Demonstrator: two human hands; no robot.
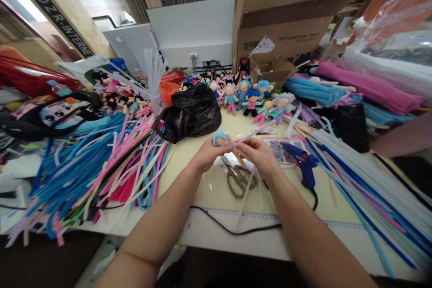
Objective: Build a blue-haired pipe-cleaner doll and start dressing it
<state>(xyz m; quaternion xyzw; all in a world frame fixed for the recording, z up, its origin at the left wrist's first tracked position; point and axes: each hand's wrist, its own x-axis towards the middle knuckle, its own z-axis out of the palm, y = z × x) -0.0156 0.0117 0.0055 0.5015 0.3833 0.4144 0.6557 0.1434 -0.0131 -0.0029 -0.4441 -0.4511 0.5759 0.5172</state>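
Note:
In the middle of the head view, my left hand [209, 154] is closed around a small doll head [221, 138] with blue pipe-cleaner hair and a peach-coloured face. My right hand [258, 155] pinches a pale lilac pipe cleaner [254, 132], which runs from the doll up to the right. Under my hands lie a pair of scissors [238, 182] with grey-brown handles. Whitish strips hang or lie below my right hand. A dark blue glue gun [306, 166] rests to the right, its black cord trailing off toward the table's front.
Many coloured pipe cleaners [84, 166] cover the left side; further bundles [367, 175] lie at right. A black plastic bag [194, 112] sits behind my left hand. Finished dolls [231, 96] stand at the back before a cardboard box [280, 31]. A black cable [232, 231] crosses the front edge.

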